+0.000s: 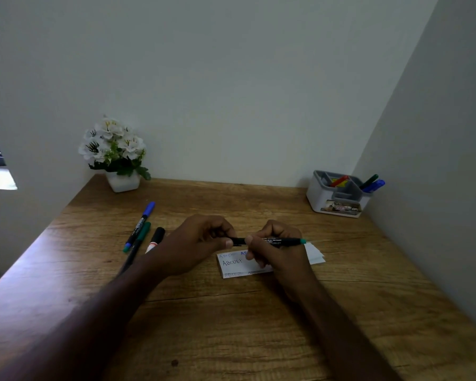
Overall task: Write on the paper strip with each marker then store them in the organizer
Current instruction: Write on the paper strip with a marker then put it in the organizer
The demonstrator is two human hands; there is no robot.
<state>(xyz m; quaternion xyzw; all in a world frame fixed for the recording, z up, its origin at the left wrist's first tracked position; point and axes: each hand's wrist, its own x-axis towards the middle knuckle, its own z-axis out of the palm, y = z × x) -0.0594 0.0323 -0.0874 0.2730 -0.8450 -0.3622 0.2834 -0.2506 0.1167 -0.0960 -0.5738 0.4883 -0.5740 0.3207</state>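
Gripping one marker (270, 241) between both hands, left hand (195, 243), right hand (280, 251), lying level, teal end pointing right, above paper strip (232, 264)

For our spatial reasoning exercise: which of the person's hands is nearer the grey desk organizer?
Right. The right hand lies nearest the grey desk organizer; the left hand is farther left.

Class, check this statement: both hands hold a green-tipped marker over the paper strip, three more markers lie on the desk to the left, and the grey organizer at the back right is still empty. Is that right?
Not quite. The grey organizer is not empty: the head view shows red, green and blue markers in it. The rest holds: left hand and right hand grip the green-tipped marker over the paper strip, with three markers lying at left.
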